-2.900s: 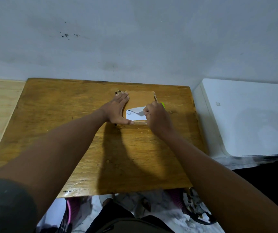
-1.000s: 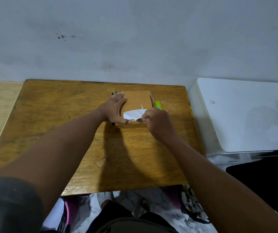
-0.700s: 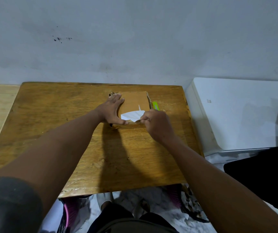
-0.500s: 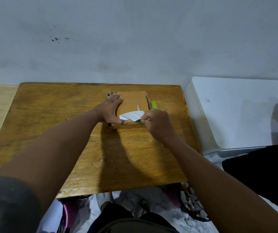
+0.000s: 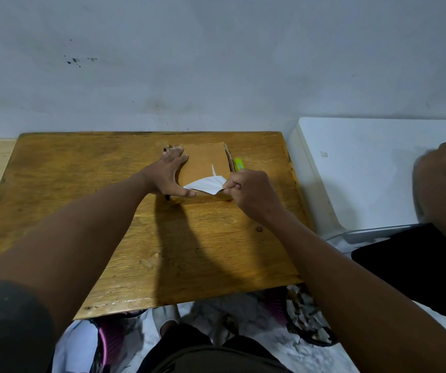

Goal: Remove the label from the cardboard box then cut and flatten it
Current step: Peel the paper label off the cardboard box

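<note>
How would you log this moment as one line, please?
left hand presses cardboard box | right hand peels label | cutter idle

Label (image 5: 207,184) (half-peeled) between right hand (image 5: 248,192) fingers

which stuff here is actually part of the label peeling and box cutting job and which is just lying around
In the job:
- cardboard box, lying on the wooden table
- white label, partly peeled
- left hand, pressing flat on the box
- right hand, pinching the label's edge
- green cutter, beside the box

Lying about:
- white appliance
- another person's hand on it
- shredded scraps on the floor
</note>
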